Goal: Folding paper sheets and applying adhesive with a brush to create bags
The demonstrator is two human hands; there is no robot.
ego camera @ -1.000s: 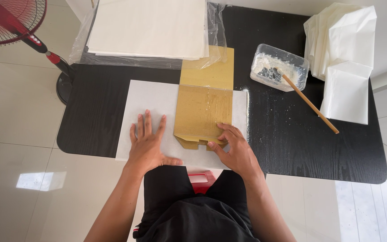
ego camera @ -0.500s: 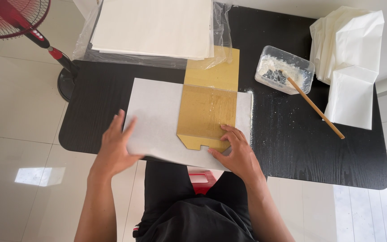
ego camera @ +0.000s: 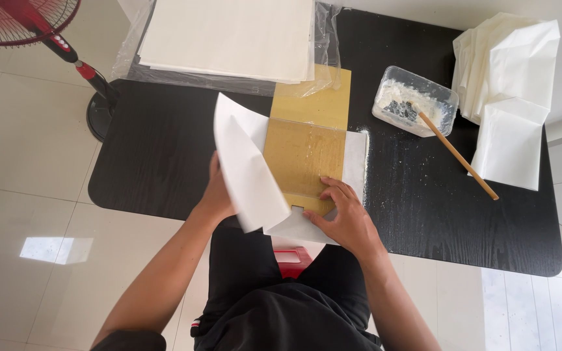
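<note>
- While the left hand [ego camera: 219, 195] grips and lifts the white paper sheet's [ego camera: 248, 166] left flap, it stands up between both hands.
- Right hand [ego camera: 343, 218], fingers spread flat, pins the tan cardboard template [ego camera: 304, 153] on the desk [ego camera: 157, 149].
- Folding step; next likely needs flap laid over template, creased.

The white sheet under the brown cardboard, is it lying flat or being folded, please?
Being folded: the left hand lifts the white sheet's left side over the brown cardboard.

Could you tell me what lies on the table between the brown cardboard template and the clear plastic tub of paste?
In the head view, between the cardboard template and the plastic tub lie a strip of the white sheet and bare black table dusted with white specks.
</note>
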